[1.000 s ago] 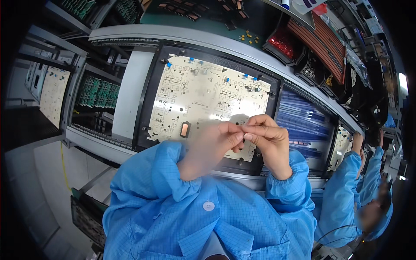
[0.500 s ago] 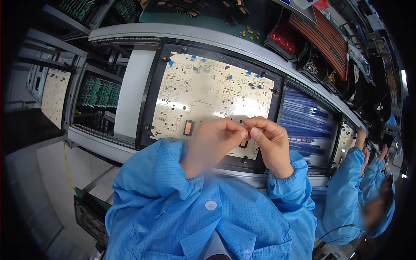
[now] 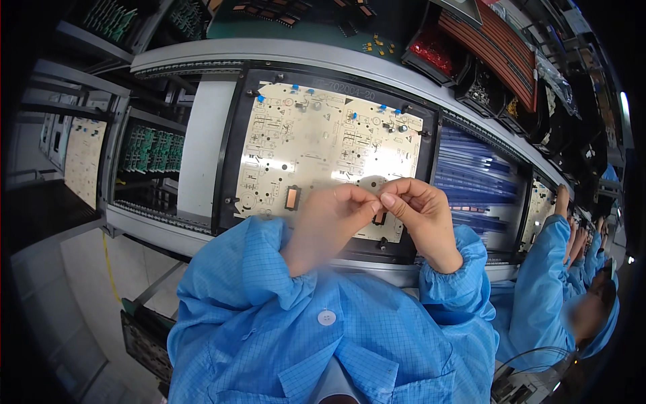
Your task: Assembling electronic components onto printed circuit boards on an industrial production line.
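My left hand (image 3: 336,219) and my right hand (image 3: 420,212) meet fingertip to fingertip over the lower right of a cream circuit board (image 3: 303,148). Both are closed in a pinch, thumbs against forefingers. A small red part showed between the tips a moment ago; the fingers now cover it. The board lies in a black frame (image 3: 232,155) and carries small blue parts (image 3: 260,99) along its far side. A dark rectangular component with a copper-coloured face (image 3: 291,198) sits near my left hand. Another dark component (image 3: 379,219) is partly hidden below my fingertips.
Past the metal rail (image 3: 282,48), a green surface (image 3: 309,37) holds dark components and small yellow parts (image 3: 378,46). A bin of red parts (image 3: 434,57) stands far right. Blue strips (image 3: 474,182) lie right of the frame. A co-worker's sleeve (image 3: 542,289) is at the right.
The small red part at my fingertips has gone out of sight between them. My right wrist has shifted slightly right. The view has moved a little, and the co-worker at the right has shifted.
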`<control>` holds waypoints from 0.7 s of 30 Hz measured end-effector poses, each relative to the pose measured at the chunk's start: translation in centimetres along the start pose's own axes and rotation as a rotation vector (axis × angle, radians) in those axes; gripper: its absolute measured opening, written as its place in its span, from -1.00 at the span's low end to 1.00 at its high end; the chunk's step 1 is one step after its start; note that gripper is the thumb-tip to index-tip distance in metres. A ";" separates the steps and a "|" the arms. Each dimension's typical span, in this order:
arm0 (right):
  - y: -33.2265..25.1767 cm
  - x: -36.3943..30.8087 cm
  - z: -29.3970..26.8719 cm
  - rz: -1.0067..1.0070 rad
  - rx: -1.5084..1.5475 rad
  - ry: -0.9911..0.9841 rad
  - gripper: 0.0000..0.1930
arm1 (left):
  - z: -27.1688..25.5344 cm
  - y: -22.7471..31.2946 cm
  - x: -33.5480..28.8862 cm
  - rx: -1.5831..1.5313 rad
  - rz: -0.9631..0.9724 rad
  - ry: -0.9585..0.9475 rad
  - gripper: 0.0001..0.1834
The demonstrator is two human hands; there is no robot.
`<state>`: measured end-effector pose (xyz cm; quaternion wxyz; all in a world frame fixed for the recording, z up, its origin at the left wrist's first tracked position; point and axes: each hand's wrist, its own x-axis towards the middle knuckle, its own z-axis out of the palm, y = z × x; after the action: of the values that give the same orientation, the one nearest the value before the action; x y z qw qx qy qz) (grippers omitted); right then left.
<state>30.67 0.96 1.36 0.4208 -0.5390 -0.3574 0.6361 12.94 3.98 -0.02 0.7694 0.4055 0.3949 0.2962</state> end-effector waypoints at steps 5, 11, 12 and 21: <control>0.1 0.7 -3.2 -0.439 -0.541 0.267 -0.96 | -0.5 -0.8 0.1 -0.232 -0.061 -0.096 -0.71; 1.4 1.3 -5.2 -0.486 -0.891 0.244 -0.91 | -1.2 -0.5 0.2 -0.287 -0.047 -0.081 -0.64; 1.5 1.4 -5.1 -0.488 -0.899 0.254 -0.92 | -1.3 -0.4 0.3 -0.295 -0.055 -0.067 -0.64; 2.0 1.6 -5.2 -0.490 -0.944 0.281 -0.91 | -1.7 -0.6 0.5 -0.336 -0.063 -0.032 -0.65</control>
<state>35.36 1.69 -1.94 0.3129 -0.6499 -0.6594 0.2121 11.85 4.68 -1.30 0.8415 0.2633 0.3397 0.3274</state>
